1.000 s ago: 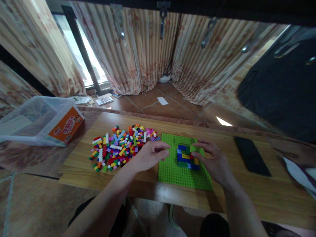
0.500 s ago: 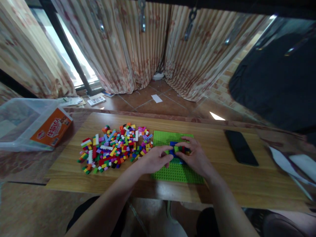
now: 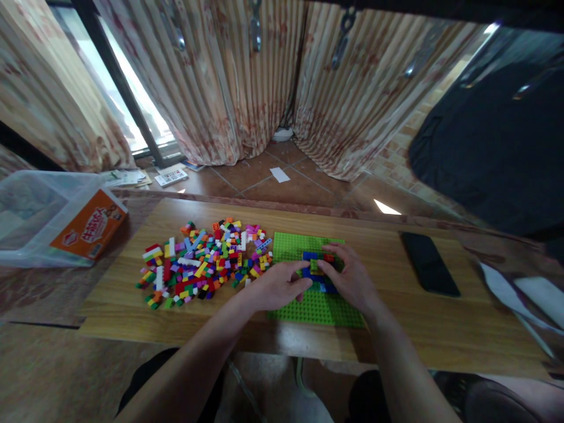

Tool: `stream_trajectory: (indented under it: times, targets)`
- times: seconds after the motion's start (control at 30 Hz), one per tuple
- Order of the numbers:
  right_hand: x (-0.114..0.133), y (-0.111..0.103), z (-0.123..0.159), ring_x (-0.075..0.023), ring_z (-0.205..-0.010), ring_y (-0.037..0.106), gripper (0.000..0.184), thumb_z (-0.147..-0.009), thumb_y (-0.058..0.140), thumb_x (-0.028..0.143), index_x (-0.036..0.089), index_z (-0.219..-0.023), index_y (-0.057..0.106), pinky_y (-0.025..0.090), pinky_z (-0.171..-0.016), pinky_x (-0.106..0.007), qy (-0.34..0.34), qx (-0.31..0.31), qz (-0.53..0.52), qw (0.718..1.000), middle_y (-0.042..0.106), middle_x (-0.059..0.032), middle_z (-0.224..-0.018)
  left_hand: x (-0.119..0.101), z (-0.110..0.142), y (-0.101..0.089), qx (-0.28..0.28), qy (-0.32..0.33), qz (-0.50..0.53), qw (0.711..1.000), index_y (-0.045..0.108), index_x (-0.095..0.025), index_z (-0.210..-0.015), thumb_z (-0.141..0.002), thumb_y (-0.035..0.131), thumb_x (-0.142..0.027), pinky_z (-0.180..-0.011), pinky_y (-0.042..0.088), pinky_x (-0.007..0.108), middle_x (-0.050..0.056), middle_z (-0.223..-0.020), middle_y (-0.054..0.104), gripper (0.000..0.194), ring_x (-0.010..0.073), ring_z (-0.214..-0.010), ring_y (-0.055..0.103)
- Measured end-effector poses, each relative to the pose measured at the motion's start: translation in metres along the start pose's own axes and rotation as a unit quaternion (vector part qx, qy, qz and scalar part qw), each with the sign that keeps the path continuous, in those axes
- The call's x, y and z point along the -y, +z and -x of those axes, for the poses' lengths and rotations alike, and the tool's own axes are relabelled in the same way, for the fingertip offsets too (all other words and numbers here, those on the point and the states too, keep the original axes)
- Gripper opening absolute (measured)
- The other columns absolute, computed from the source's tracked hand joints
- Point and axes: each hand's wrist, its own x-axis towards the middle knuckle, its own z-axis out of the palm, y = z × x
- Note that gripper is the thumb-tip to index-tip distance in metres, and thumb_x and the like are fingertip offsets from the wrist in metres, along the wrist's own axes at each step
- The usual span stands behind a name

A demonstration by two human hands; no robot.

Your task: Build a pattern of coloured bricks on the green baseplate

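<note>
A green studded baseplate [image 3: 291, 311] lies on the wooden table. Blue bricks [image 3: 309, 256] stand on it as a low build, with a red brick [image 3: 328, 258] at the far right side. On top in the middle sits a small yellow-green brick [image 3: 314, 267]. My left hand [image 3: 284, 286] reaches in from the left, index fingertip against this small brick, thumb by the blue ones, other fingers curled. From the right, my right hand [image 3: 350, 277] has a fingertip on the same brick, its other fingers arched over the build. Part of the build is hidden beneath it.
Loose bricks of many colours [image 3: 202, 264] lie heaped left of the baseplate. A clear plastic box [image 3: 39, 220] with an orange label stands beyond the table's left end. A black phone [image 3: 429, 264] and white papers [image 3: 506, 291] lie to the right.
My right hand has lifted and opened slightly over the build, uncovering the red brick and more of the yellow-green one. My left hand stays almost where it was.
</note>
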Motion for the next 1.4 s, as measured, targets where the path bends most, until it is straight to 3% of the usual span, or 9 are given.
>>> stream_trajectory:
  times: [0.17,0.3,0.47,0.8,1.13,1.3,1.4]
  targets:
    - [-0.003,0.01,-0.002,-0.0301,-0.118,0.054,0.038,-0.08,0.062,0.047,0.02,-0.107,0.069,0.042,-0.098,-0.051,-0.001,-0.019,0.019,1.0,0.061,-0.0138,-0.121,-0.004,0.003,0.001,0.007,0.025,-0.042,0.999,0.048,-0.014,-0.137,-0.089,0.048,-0.034,-0.056,0.044,0.024,0.001,-0.067,0.069,0.052,0.0147,-0.056,0.059]
    - [-0.003,0.012,-0.004,-0.0294,-0.116,0.055,0.036,-0.079,0.063,0.046,0.021,-0.104,0.07,0.043,-0.098,-0.051,0.006,-0.03,0.017,0.999,0.061,-0.0127,-0.119,-0.007,0.006,0.004,-0.004,0.054,-0.146,0.988,0.046,-0.013,-0.138,-0.088,0.051,-0.035,-0.06,0.044,0.027,0.003,-0.068,0.069,0.055,0.0189,-0.06,0.062]
    - [-0.002,0.011,-0.005,-0.0288,-0.114,0.056,0.038,-0.078,0.065,0.045,0.016,-0.102,0.071,0.042,-0.099,-0.048,0.018,-0.019,0.011,1.0,0.062,-0.0153,-0.119,-0.006,0.006,0.009,-0.013,0.056,-0.254,0.965,0.042,-0.005,-0.139,-0.089,0.049,-0.038,-0.064,0.046,0.033,0.01,-0.073,0.07,0.06,0.0266,-0.072,0.066]
    - [-0.006,0.01,-0.013,-0.0282,-0.109,0.059,0.032,-0.073,0.07,0.044,0.02,-0.095,0.072,0.043,-0.097,-0.049,0.019,0.002,0.014,1.0,0.066,-0.0111,-0.111,-0.009,0.007,0.016,-0.027,0.022,-0.336,0.941,0.039,-0.005,-0.142,-0.092,0.044,-0.045,-0.075,0.051,0.042,0.019,-0.09,0.071,0.064,0.0353,-0.091,0.068]
    - [-0.004,0.011,-0.015,-0.0289,-0.11,0.059,0.032,-0.07,0.072,0.043,0.021,-0.093,0.074,0.043,-0.1,-0.049,0.042,0.006,-0.008,0.999,0.066,-0.0112,-0.111,-0.014,0.007,0.017,-0.029,-0.007,-0.339,0.94,0.043,-0.01,-0.139,-0.092,0.044,-0.04,-0.076,0.052,0.039,0.014,-0.089,0.073,0.056,0.0303,-0.088,0.07]
    - [-0.016,0.001,-0.017,-0.0259,-0.106,0.062,0.037,-0.081,0.058,0.05,0.022,-0.101,0.071,0.045,-0.099,-0.047,0.069,0.012,-0.095,0.993,0.069,-0.0093,-0.109,-0.012,0.008,0.015,-0.039,-0.009,-0.321,0.946,0.037,-0.008,-0.145,-0.093,0.044,-0.041,-0.076,0.052,0.036,0.013,-0.086,0.073,0.062,0.0278,-0.084,0.07]
    - [-0.018,-0.003,-0.018,-0.026,-0.103,0.063,0.042,-0.081,0.057,0.053,0.021,-0.105,0.069,0.047,-0.095,-0.047,0.087,0.035,-0.12,0.988,0.07,-0.0096,-0.109,-0.01,0.009,0.016,-0.039,-0.005,-0.312,0.949,0.037,-0.007,-0.146,-0.092,0.045,-0.039,-0.076,0.052,0.037,0.012,-0.082,0.073,0.063,0.0277,-0.083,0.07]
